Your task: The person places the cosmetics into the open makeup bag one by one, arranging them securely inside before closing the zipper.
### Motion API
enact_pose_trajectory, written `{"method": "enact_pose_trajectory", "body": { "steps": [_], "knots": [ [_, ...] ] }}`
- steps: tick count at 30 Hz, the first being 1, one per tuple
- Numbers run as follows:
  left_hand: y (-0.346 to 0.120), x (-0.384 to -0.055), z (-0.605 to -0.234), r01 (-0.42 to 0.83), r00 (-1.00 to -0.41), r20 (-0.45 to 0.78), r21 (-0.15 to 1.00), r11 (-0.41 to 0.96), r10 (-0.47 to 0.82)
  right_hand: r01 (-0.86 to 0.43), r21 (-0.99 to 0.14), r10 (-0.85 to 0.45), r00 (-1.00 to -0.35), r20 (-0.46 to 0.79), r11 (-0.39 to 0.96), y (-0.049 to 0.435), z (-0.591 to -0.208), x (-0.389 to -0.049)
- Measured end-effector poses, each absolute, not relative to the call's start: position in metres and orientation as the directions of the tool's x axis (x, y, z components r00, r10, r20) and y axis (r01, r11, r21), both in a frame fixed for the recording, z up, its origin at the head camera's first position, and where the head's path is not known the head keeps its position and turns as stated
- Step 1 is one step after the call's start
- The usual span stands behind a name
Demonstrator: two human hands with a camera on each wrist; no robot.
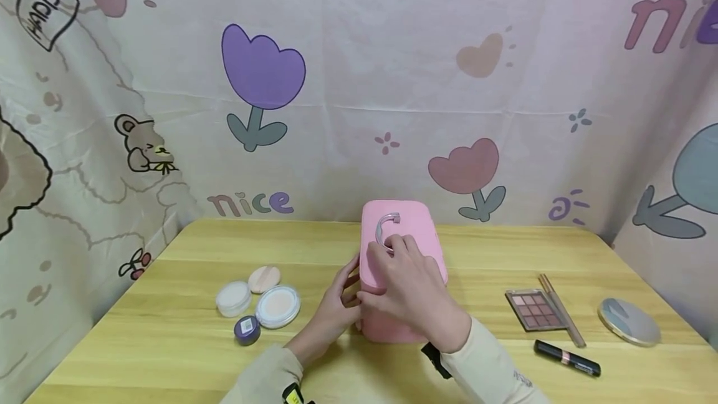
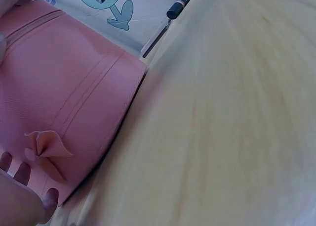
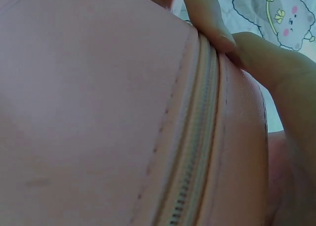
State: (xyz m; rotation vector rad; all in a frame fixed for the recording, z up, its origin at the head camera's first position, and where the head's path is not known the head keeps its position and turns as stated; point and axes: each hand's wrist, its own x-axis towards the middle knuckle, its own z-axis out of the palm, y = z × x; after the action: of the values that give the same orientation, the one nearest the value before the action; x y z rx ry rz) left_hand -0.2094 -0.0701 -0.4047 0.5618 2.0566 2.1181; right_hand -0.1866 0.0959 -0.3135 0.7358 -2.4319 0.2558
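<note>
A pink makeup case (image 1: 417,229) stands on the table, with a curved handle (image 1: 396,218) on its lid. My left hand (image 1: 333,310) rests against the case's left side, fingers spread. A bow (image 2: 52,147) decorates that side, just by the left fingertips in the left wrist view. Over the front of the lid, my right hand (image 1: 412,279) has its fingers bent. In the right wrist view its thumb and a finger meet at the corner on the zipper (image 3: 190,152), pinching there; the pull itself is hidden behind them. The zipper teeth run shut along the visible stretch.
Left of the case lie a round white jar (image 1: 233,298), a powder puff (image 1: 264,279), a round compact (image 1: 278,307) and a small dark jar (image 1: 247,330). To the right are an eyeshadow palette (image 1: 535,310), a slim pencil (image 1: 563,310), a mascara tube (image 1: 566,358) and an oval compact (image 1: 629,322).
</note>
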Motion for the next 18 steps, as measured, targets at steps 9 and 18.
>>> {"method": "enact_pose_trajectory", "body": {
  "steps": [9,18],
  "knots": [
    [-0.071,-0.214,-0.404,0.176,-0.914,0.194,0.981,-0.083,0.357,-0.582,0.009,-0.458,-0.631,0.626,0.813,0.097,-0.309,-0.192],
    [-0.065,-0.205,-0.405,0.199,-0.914,0.197,0.980,-0.032,0.356,-0.603,-0.086,-0.382,-0.602,0.701,0.793,0.107,-0.304,-0.192]
  ]
}}
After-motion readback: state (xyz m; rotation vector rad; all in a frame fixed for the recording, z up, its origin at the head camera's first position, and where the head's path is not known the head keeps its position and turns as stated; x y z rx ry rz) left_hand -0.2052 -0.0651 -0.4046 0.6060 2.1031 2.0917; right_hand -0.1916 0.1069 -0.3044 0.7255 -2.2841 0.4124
